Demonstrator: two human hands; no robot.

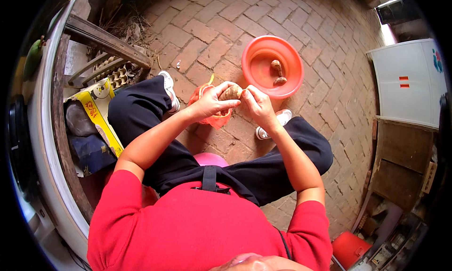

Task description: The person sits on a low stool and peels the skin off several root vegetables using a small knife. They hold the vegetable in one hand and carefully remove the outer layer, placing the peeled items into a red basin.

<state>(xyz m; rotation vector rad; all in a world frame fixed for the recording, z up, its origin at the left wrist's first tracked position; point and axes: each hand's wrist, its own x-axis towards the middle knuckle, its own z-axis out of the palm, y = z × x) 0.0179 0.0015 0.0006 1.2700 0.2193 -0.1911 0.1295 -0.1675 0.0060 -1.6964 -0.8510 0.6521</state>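
My left hand [215, 100] grips a brown, ringed root vegetable [231, 93], apparently a taro corm, between thumb and fingers. At its pale right end, the pinched thumb and finger of my right hand [259, 105] grip the tip; any loose skin between them is too small to make out. Under my left hand is a red mesh bag [217, 120], partly covered by the hand, with its contents mostly hidden. An orange-red plastic basin [257, 74] stands just beyond my right hand. Two brown corms, one with a narrow neck [276, 65] and a smaller one [280, 81], lie inside it.
Brick paving [197, 30] spreads around my feet. Left of my knee are a yellow-and-white carton [97, 112], egg trays [118, 76] and a wooden frame [106, 39]. A white cabinet [406, 83] stands at right, with a red container [349, 249] lower down.
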